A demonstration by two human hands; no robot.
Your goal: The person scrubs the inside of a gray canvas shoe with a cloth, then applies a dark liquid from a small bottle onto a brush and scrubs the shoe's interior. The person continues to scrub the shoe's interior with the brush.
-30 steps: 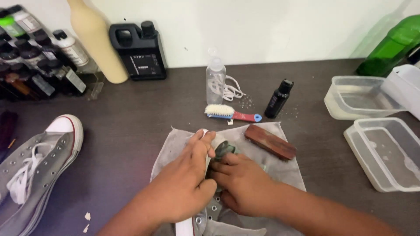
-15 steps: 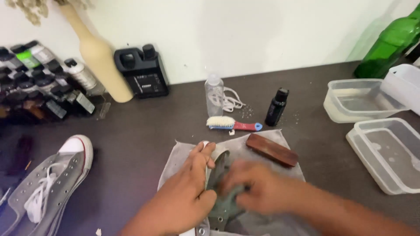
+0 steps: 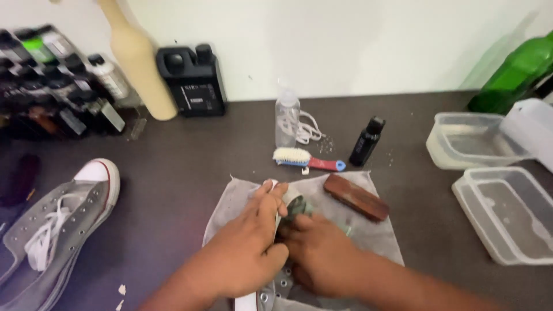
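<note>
Both hands work on a grey sneaker (image 3: 275, 288) that lies on a grey cloth (image 3: 380, 236) spread on the dark table (image 3: 190, 167); the shoe's long axis runs from the near edge of the picture away toward the wall, its white toe cap pointing away from the person, its eyelet rows showing just below the hands; the heel end is cut off by the frame. The left hand (image 3: 245, 253) is clenched around the forepart of the shoe, fingers wrapped over the white toe; the right hand (image 3: 317, 250) presses a small dark green-grey wad (image 3: 298, 206) against the shoe just behind the toe, fingers closed on it; whether that wad is a rag or a sponge cannot be told. On the cloth, just right of the shoe, lies a brown wooden brush (image 3: 356, 197); beyond the cloth's far edge lie a white-bristled brush (image 3: 305, 159) with a red and blue handle, a clear spray bottle (image 3: 287, 118) and a small black bottle (image 3: 366, 141); well left of the cloth lies a second grey sneaker (image 3: 52, 230), laced in white, toe also pointing away; well right of the cloth stand clear plastic tubs (image 3: 510, 213).
</note>
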